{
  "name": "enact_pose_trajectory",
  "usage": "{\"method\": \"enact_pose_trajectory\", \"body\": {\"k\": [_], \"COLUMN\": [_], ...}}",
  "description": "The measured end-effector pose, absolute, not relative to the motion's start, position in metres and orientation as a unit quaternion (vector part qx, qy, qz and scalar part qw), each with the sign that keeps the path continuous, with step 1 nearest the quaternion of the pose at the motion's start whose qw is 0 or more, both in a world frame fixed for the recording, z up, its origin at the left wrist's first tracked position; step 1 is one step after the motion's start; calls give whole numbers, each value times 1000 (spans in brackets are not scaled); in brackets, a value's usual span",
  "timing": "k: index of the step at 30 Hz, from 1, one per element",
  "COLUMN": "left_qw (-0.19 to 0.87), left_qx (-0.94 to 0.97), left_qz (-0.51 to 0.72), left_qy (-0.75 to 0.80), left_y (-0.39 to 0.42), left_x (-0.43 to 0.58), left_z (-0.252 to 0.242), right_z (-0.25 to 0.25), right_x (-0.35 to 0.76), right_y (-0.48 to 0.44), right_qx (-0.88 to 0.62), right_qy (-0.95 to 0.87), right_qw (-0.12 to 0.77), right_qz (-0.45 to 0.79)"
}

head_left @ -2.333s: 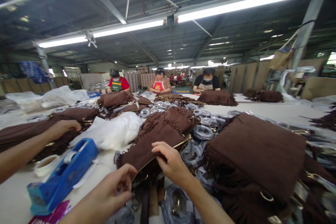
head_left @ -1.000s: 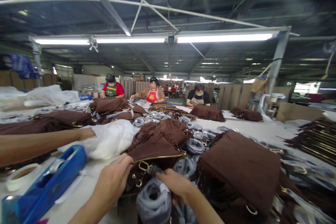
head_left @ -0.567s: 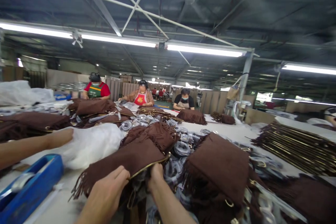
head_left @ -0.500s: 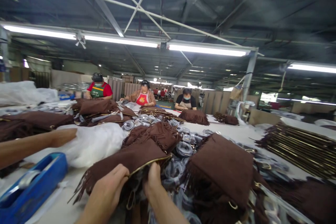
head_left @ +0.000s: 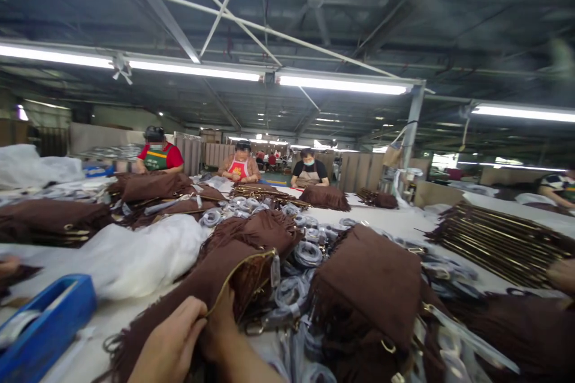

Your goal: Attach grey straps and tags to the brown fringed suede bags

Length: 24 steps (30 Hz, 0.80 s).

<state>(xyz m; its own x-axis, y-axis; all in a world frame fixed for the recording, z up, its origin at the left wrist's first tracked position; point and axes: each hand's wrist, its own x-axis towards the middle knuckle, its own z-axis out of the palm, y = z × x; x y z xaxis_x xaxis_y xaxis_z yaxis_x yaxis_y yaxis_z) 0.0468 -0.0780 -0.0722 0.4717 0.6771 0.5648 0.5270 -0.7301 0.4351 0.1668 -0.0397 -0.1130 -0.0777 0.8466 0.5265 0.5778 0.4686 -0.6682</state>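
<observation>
A brown fringed bag (head_left: 202, 278) with a gold zipper lies in front of me, its mouth spread apart. My left hand (head_left: 173, 338) pinches the bag's zipper edge at the near side. Inside the opening is my right hand (head_left: 222, 326), its fingers hidden by the bag. Wrapped, coiled grey straps (head_left: 290, 293) lie just right of the bag. Another brown fringed bag (head_left: 366, 281) sits flat on a pile to the right. Behind the bag in my hands are more brown fringed bags (head_left: 269, 227).
A blue tape dispenser (head_left: 49, 326) stands at the left front, beside white sheet padding (head_left: 148, 254). Stacked brown bags with gold zippers (head_left: 494, 242) lie at the right. Several co-workers sit across the table; parts of other people show at both side edges.
The bag's mouth has opened wider, and my right hand has gone inside it. A co-worker's arm at the left has drawn back. The view has shifted slightly right.
</observation>
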Motion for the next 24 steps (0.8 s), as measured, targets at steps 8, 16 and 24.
{"method": "enact_pose_trajectory", "body": {"k": [8, 16, 24], "left_qw": [27, -125, -163], "left_qx": [881, 848, 830], "left_qz": [264, 191, 154], "left_qy": [392, 478, 510], "left_y": [-66, -72, -45], "left_x": [28, 48, 1], "left_z": [-103, -108, -107], "right_z": [-54, -1, -9], "right_x": [221, 310, 302], "right_y": [-73, -43, -51], "right_qx": [-476, -571, -543], "right_qy": [-856, -761, -763], "right_qw": [200, 308, 259], "right_qz": [40, -2, 235]}}
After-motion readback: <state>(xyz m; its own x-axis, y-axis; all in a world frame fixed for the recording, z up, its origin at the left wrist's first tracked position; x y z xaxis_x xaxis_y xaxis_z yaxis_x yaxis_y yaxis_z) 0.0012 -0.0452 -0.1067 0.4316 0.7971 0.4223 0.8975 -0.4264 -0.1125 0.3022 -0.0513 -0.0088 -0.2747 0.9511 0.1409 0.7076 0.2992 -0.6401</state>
